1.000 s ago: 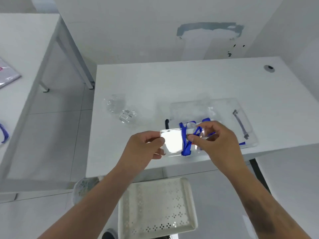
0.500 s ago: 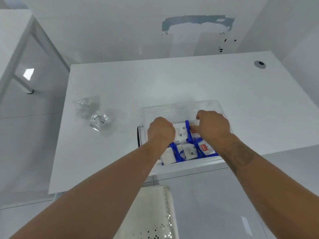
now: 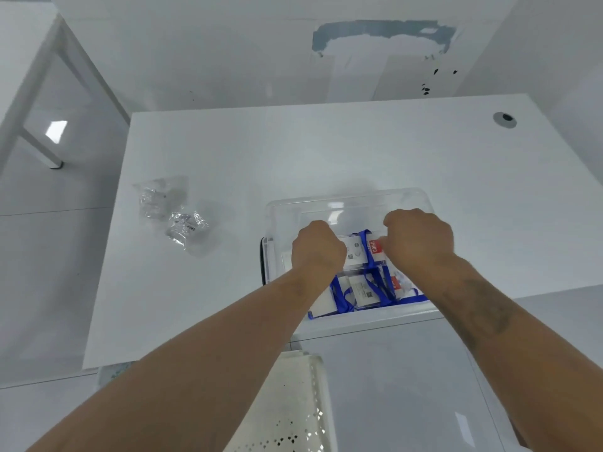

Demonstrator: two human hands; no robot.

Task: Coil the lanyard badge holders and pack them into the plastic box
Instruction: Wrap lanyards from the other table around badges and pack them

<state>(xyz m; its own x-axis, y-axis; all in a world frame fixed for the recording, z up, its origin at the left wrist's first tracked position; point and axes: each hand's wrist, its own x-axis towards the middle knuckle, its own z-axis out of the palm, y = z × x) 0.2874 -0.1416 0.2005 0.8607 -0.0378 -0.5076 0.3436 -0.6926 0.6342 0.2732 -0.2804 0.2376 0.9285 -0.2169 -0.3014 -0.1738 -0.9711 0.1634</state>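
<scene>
Both forearms are stretched forward and down into the clear plastic box [image 3: 346, 203], which stands at the near edge of the white table [image 3: 293, 151]. The left hand [image 3: 318, 249] is seen knuckles-up, fingers curled under, at about 9 o'clock of the badge holder [image 3: 360, 252] with its blue lanyard [image 3: 367, 243]; the right hand [image 3: 419, 239] is placed likewise at 3 o'clock. The fingertips are hidden beneath both hands, so whether the holder is gripped cannot be told. More coiled badge holders [image 3: 362, 293] are stacked at 6 o'clock inside the box. Crumpled clear wrappers [image 3: 173, 213] lie at 9 o'clock, well apart.
</scene>
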